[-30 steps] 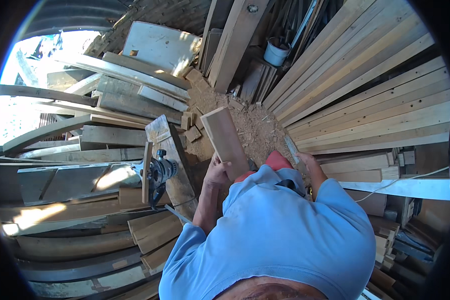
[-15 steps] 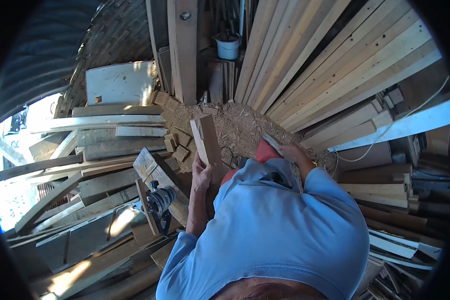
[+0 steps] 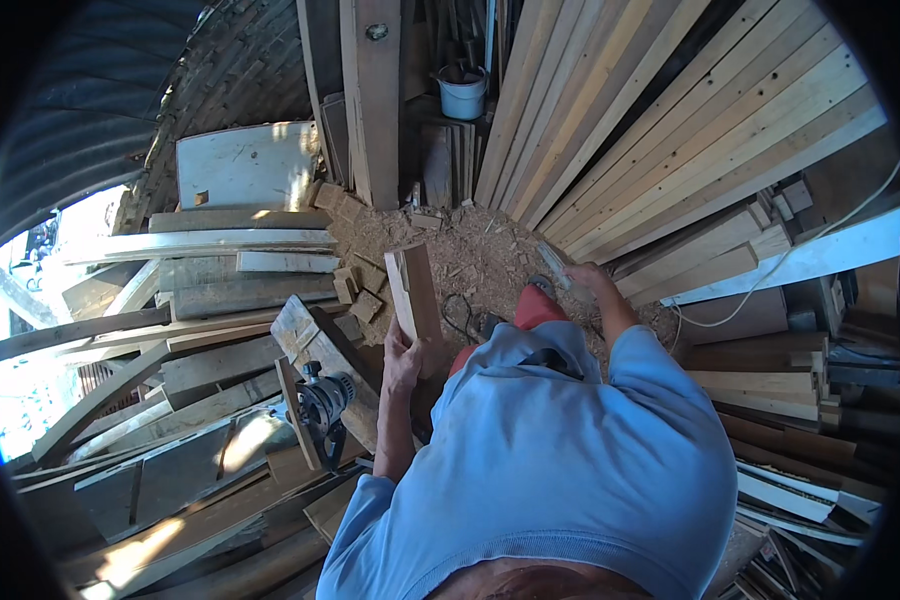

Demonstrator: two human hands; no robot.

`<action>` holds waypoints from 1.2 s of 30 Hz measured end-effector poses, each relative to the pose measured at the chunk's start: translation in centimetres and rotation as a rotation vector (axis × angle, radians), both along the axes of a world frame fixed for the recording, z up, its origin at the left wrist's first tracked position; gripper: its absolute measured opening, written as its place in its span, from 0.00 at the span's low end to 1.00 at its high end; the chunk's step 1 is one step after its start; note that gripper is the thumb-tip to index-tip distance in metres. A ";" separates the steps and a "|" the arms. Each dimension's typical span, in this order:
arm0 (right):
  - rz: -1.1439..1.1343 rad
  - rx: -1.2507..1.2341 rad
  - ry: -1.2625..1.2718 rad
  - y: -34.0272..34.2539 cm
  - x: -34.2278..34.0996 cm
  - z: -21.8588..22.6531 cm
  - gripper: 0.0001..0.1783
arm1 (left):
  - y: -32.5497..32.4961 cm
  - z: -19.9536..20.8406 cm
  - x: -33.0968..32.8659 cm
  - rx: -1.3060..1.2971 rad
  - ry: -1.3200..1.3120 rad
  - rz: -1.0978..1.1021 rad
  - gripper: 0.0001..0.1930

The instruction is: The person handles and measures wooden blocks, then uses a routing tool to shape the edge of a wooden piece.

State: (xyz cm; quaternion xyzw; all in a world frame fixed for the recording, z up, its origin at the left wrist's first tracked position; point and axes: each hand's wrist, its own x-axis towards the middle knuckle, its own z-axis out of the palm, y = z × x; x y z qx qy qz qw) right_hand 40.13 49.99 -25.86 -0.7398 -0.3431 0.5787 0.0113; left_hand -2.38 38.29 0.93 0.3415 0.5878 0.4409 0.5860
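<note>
My left hand (image 3: 403, 360) is closed round the lower end of a short wooden block (image 3: 416, 295), which stands up tilted in front of my left side. The block's pale, sawn edge faces left. Out to the right, my right hand (image 3: 592, 280) grips a thin, flat greyish piece (image 3: 556, 265). Its kind is too small to make out, and its far end points away over the shavings. My red-clad knee (image 3: 537, 308) lies between the two hands, with the shoe just beyond it.
A router (image 3: 322, 400) stands on the boards at left, beside a thick plank (image 3: 322, 345). Small wood offcuts (image 3: 358, 285) lie on the shaving-covered floor (image 3: 470, 245). Long timbers (image 3: 670, 130) lean at far right. A light-blue bucket (image 3: 462, 98) is at the back.
My right hand has moved away from my knee, slightly forward, carrying the flat piece with it. The left hand still holds the block, whose top sits slightly lower in view.
</note>
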 end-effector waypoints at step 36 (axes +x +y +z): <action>-0.151 -0.175 0.171 27.7 -29.9 -6.4 0.29 | 7.7 -6.6 -3.2 -0.247 -0.138 0.413 0.35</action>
